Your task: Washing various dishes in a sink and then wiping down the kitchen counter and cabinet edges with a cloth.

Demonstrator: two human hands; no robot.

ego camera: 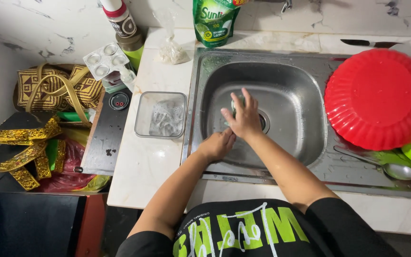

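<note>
Over the sink (288, 71), right hand (244, 119) fingers spread on a sponge, seemingly; left hand (217, 144) curled, contents unclear.

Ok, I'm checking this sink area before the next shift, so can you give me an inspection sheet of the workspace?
Surface: pale marble counter around a wet steel sink.
Job's things: small object under the right hand near the drain, kind unclear.
Clutter: clear tub, red plate, spoon, knife, green soap pouch, bottles, woven bag.
Hands: left hand resting in the basin beside the right.
Cables: nothing seen.
Surroundings: marble wall.
</note>
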